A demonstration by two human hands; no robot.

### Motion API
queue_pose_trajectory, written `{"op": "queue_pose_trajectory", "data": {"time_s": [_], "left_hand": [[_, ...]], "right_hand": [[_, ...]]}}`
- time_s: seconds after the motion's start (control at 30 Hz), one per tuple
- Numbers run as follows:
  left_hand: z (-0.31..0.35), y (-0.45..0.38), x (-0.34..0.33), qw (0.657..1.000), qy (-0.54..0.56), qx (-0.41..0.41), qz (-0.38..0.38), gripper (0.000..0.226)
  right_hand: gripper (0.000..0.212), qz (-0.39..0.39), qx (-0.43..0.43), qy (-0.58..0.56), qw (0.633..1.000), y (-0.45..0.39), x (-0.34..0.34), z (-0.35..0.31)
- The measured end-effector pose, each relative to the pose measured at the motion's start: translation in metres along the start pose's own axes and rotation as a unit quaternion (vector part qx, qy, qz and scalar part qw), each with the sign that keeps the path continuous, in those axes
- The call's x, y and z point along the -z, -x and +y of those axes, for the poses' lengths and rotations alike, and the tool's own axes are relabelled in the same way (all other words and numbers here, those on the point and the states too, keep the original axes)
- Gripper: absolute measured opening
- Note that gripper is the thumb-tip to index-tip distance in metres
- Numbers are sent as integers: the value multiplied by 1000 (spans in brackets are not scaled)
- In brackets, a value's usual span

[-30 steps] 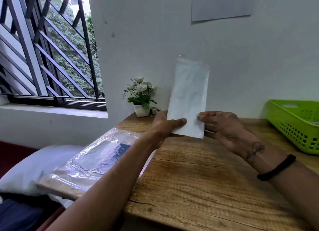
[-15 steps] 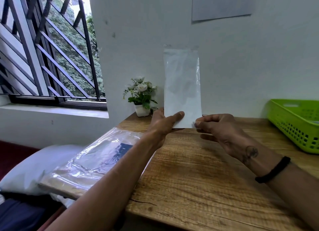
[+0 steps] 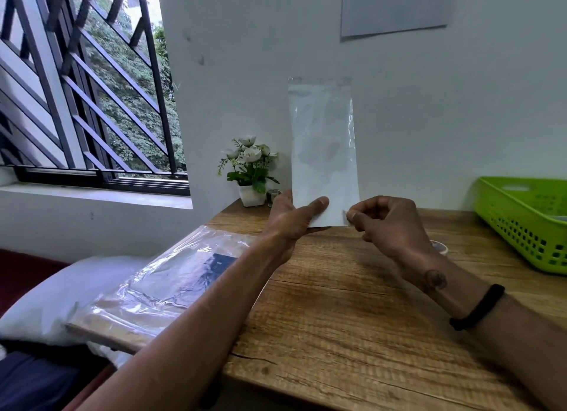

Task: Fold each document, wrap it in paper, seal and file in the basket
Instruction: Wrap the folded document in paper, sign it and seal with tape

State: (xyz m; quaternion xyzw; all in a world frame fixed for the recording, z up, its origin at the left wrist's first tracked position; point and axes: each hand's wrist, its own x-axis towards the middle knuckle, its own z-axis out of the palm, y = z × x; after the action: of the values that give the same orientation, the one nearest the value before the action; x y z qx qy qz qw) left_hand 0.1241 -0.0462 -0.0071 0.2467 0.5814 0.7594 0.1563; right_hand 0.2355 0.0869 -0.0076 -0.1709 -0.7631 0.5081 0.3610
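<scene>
A tall narrow white packet [image 3: 323, 153], a folded document inside a clear glossy wrapper, stands upright above the far part of the wooden table [image 3: 352, 318]. My left hand [image 3: 291, 217] grips its bottom left corner, thumb across the front. My right hand [image 3: 386, 223] pinches the bottom right corner with thumb and fingertips. The green plastic basket [image 3: 521, 223] sits at the right edge of the table, apart from both hands.
A stack of clear plastic wrappers [image 3: 165, 281] lies on the table's left end. A small white pot of flowers [image 3: 250, 168] stands against the wall behind my left hand. A roll of tape [image 3: 440, 246] peeks out behind my right wrist. A barred window is at left.
The packet was tilted to the right and is now upright and higher. My right hand closed from a loose hold into a pinch at the bottom right corner.
</scene>
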Motion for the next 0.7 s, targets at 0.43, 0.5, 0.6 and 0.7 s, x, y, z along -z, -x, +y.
{"op": "queue_pose_trajectory", "data": {"time_s": [0.43, 0.5, 0.6, 0.7], "left_hand": [[-3, -2, 2, 1000, -20, -5, -10, 24], [-3, -3, 2, 1000, -23, -8, -13, 24], [-2, -3, 3, 999, -29, -11, -20, 22], [-3, -2, 2, 1000, -7, -7, -27, 22]], "right_hand": [[8, -6, 89, 101, 991, -8, -2, 13], [7, -6, 92, 106, 990, -8, -3, 14], [6, -10, 100, 114, 988, -8, -3, 15], [6, 1, 100, 113, 989, -8, -4, 15]]}}
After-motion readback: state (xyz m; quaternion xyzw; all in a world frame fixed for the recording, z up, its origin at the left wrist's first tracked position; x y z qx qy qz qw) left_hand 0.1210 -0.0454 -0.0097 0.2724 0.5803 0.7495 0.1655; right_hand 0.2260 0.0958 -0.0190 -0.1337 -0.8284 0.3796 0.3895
